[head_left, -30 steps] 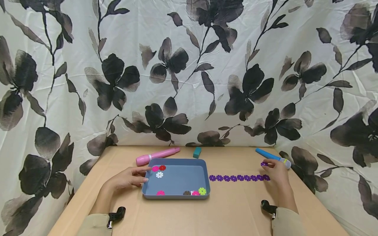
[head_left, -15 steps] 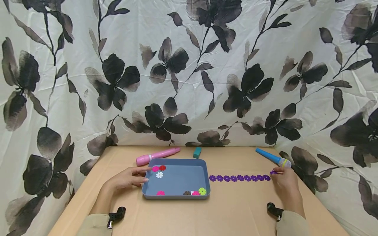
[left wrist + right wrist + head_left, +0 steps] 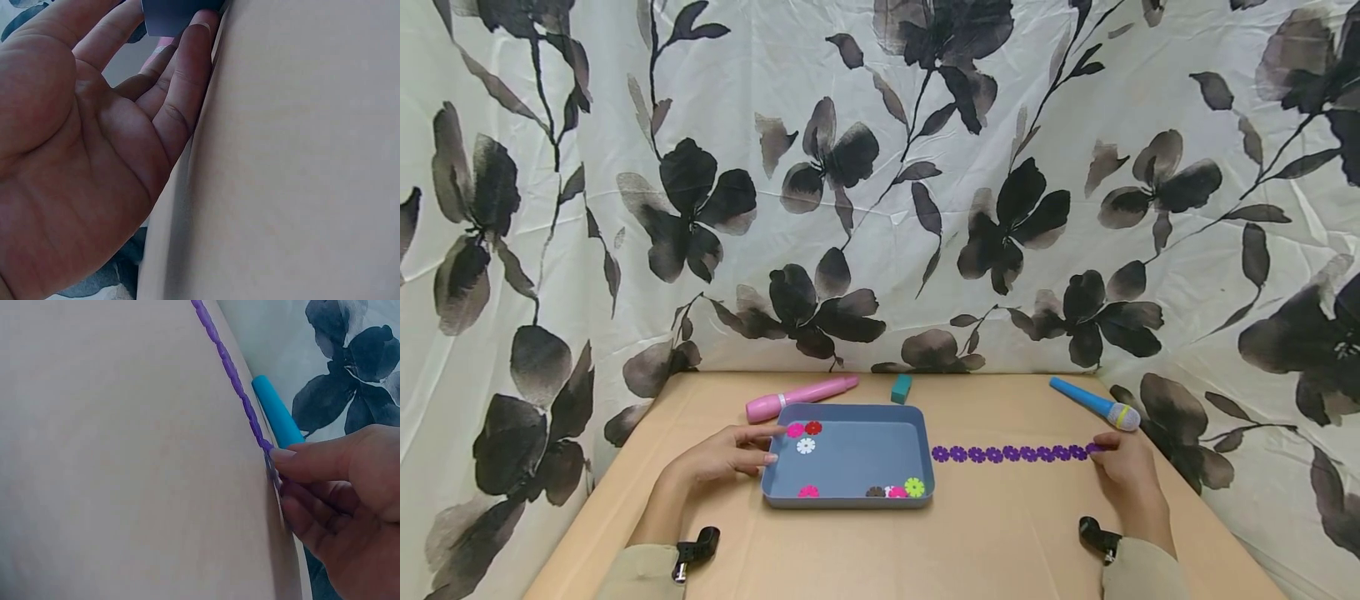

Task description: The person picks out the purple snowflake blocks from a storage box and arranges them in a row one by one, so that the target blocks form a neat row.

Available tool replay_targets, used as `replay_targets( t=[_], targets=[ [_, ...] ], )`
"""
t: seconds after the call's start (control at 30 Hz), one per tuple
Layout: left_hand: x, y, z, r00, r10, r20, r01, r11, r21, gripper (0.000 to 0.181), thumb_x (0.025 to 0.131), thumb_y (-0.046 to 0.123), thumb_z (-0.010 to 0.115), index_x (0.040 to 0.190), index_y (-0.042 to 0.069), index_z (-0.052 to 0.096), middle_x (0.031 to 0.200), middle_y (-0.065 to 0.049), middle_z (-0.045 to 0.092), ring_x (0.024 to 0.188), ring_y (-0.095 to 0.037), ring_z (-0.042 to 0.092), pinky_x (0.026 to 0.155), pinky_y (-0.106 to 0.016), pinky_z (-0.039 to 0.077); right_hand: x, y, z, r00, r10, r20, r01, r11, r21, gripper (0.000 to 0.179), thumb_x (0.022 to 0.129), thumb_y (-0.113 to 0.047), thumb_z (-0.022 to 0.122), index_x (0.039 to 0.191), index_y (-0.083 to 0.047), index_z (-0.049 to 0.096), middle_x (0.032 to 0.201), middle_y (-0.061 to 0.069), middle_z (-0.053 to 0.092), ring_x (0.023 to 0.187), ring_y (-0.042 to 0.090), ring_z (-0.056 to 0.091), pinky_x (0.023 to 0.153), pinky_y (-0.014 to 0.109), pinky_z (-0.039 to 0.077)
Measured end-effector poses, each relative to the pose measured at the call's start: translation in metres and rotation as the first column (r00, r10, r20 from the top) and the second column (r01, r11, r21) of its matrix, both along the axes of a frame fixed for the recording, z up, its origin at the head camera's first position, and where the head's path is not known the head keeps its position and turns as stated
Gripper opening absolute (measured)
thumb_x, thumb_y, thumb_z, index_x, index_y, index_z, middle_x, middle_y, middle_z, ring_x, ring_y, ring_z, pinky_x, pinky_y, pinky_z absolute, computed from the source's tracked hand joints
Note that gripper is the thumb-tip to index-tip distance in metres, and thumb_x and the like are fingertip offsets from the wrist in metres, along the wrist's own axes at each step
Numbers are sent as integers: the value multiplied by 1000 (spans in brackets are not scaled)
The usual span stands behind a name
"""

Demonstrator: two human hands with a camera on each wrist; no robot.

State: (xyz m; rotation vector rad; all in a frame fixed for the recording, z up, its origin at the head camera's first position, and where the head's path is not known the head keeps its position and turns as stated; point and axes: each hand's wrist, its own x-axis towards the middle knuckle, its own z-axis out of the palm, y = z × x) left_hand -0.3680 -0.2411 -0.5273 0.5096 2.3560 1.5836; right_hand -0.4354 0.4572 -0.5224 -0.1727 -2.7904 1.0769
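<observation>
At the right end of a row of purple flower-shaped discs [image 3: 994,455], my right hand [image 3: 1129,475] pinches one more purple disc [image 3: 1095,448] between thumb and fingertips. Its edge meets or overlaps the last disc of the row; the fingers partly hide it. In the right wrist view, the row [image 3: 232,372] runs up to the thumb [image 3: 312,461]. Beside the blue-grey tray [image 3: 850,467], my left hand [image 3: 718,454] rests with extended, relaxed fingers touching its left wall. The left wrist view has those fingers [image 3: 187,75] against the tray's corner [image 3: 172,19].
Inside the tray lie several loose discs: pink [image 3: 795,430], red [image 3: 813,427], white [image 3: 806,446], brown [image 3: 876,492] and green [image 3: 913,487]. Behind it are a pink microphone-like toy [image 3: 805,396] and a teal block [image 3: 901,388]. A blue toy microphone [image 3: 1093,402] lies behind my right hand.
My right hand has moved right, away from the blue microphone, then nearer to me, bringing the pinched purple disc to the row's right end. The left hand and the tray stay put.
</observation>
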Motion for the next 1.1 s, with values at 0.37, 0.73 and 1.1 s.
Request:
replay_targets(
  t=[0.37,0.73,1.1],
  targets=[
    [3,2,0,1000,6,6,-6,1000,16,66,98,19,74,154,-2,46,143,-33,53,102,-21,64,83,-33,60,-5,-21,15,994,65,-86,-64,998,19,41,104,-16,63,136,9,60,130,33,61,109,42,61,80,35,56],
    [2,-1,-2,1000,7,3,-7,1000,27,66,97,19,74,153,-4,46,144,-33,52,103,-20,65,84,-34,60,-17,-104,33,938,271,-215,-277,961,3,38,103,-24,67,133,0,66,129,23,68,110,34,63,81,28,52],
    [0,-1,-3,1000,-9,8,9,1000,25,67,97,19,74,154,-3,45,140,-33,54,103,-23,64,84,-35,60,-13,-167,26,885,416,-210,-426,905,-4,36,100,-25,72,129,-3,70,126,19,70,106,28,63,81,32,52]
  ],
)
